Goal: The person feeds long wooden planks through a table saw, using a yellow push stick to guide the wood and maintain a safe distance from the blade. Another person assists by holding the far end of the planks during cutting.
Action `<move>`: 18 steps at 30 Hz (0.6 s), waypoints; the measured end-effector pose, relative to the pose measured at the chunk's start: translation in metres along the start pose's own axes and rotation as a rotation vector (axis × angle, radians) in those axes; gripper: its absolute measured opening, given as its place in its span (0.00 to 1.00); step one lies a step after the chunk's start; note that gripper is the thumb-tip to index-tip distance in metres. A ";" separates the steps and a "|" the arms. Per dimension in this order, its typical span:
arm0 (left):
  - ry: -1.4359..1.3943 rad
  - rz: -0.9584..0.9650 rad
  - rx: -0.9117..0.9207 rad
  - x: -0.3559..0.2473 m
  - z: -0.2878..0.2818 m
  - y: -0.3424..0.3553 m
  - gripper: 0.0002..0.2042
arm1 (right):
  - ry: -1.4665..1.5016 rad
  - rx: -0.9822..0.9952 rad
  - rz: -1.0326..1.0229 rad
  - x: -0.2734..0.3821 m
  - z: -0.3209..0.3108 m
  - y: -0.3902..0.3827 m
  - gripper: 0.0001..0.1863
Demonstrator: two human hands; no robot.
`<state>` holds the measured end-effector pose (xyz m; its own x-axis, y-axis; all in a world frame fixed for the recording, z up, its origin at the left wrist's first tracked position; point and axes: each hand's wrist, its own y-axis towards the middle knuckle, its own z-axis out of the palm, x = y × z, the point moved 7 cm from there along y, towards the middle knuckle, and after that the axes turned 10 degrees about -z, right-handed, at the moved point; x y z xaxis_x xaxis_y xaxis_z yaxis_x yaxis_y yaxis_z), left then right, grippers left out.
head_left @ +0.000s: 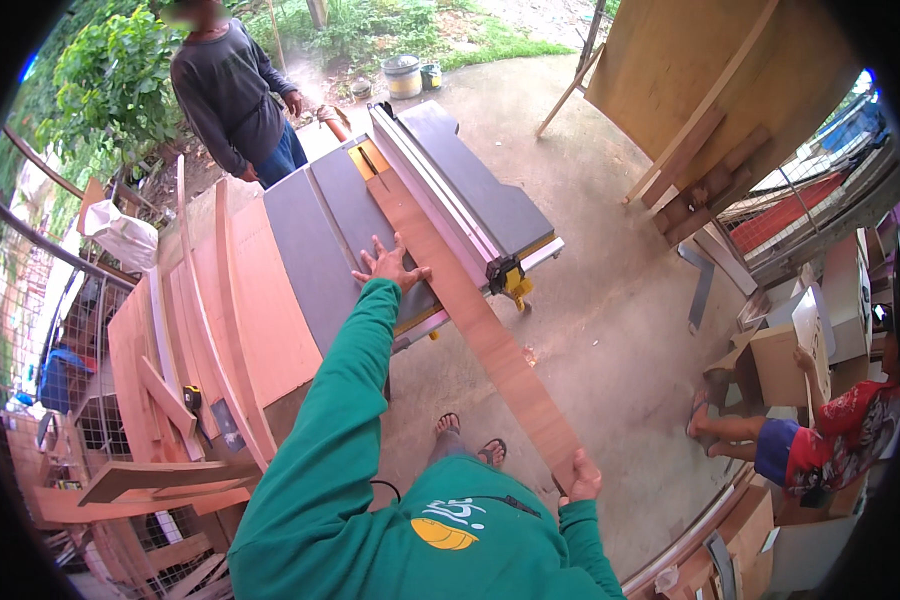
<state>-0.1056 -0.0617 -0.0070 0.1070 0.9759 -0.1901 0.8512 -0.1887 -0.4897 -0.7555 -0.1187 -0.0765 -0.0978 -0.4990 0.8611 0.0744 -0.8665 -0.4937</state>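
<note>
A long, narrow brown wooden board (480, 325) lies lengthwise on the grey top of a table saw (310, 250), along its rip fence (430, 185). Its far end reaches the yellow throat plate (362, 163); the blade is too small to make out. My left hand (394, 268) rests with fingers spread on the saw top, its fingertips and thumb against the board's left edge. Near my body, the board's near end overhangs the saw, and my right hand (583, 479) is closed around it, thumb on top.
Plywood (275, 275) and long strips (232, 300) lie left of the saw, with a tape measure (192, 398). A person in grey (235, 95) stands beyond the saw. Another in red (855, 430) sits at right by cardboard boxes (778, 365). A large panel (700, 75) leans at far right.
</note>
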 end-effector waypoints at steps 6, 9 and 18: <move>-0.035 -0.107 -0.036 0.001 -0.014 0.005 0.70 | -0.013 -0.074 -0.040 -0.015 0.000 0.010 0.30; -0.040 -0.131 -0.036 0.004 -0.014 0.013 0.71 | -0.016 -0.107 -0.073 -0.022 0.000 0.015 0.29; -0.044 -0.191 -0.040 0.008 -0.022 0.030 0.72 | 0.025 -0.186 -0.019 -0.002 0.034 0.001 0.29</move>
<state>-0.0681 -0.0569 -0.0044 -0.0804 0.9877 -0.1341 0.8739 0.0052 -0.4860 -0.7210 -0.1177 -0.0746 -0.1223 -0.4806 0.8684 -0.1128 -0.8626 -0.4932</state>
